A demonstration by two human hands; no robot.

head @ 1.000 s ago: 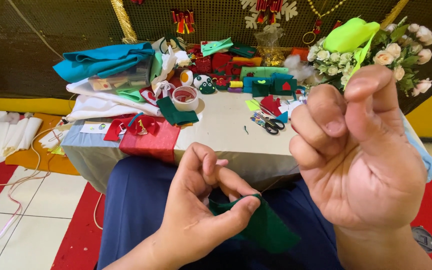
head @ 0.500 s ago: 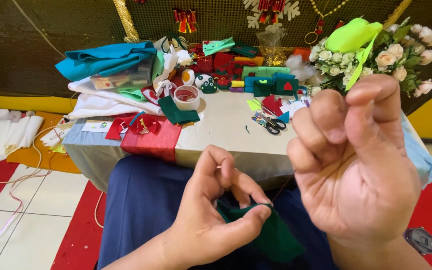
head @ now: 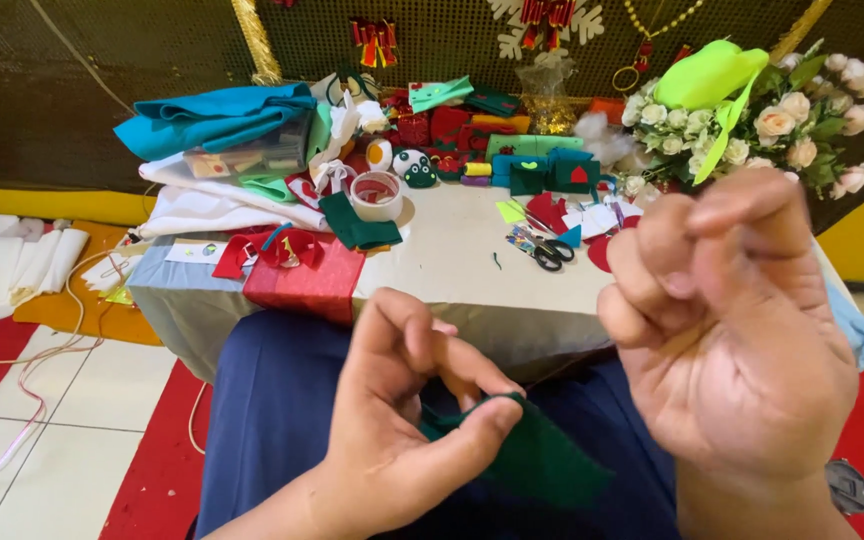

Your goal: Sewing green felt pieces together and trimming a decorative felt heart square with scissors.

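Note:
My left hand (head: 402,420) pinches a piece of dark green felt (head: 542,455) between thumb and fingers, low over my blue-trousered lap (head: 272,400). My right hand (head: 742,330) is raised close to the camera, to the right of the felt, with the fingers curled and thumb and forefinger pressed together. Whether something thin is held in that pinch is too small to tell. The right hand hides part of the table's right side.
A low table (head: 452,270) ahead carries scissors (head: 542,250), a tape roll (head: 376,195), folded teal and white cloth (head: 212,120), felt scraps and a red wrapped piece (head: 302,275). White flowers (head: 782,120) stand at the right. Cloth rolls (head: 12,265) lie on the floor at left.
My right hand has dropped a little and shifted left towards the felt. The left hand keeps its pinch on the green felt, with its fingers curled slightly more.

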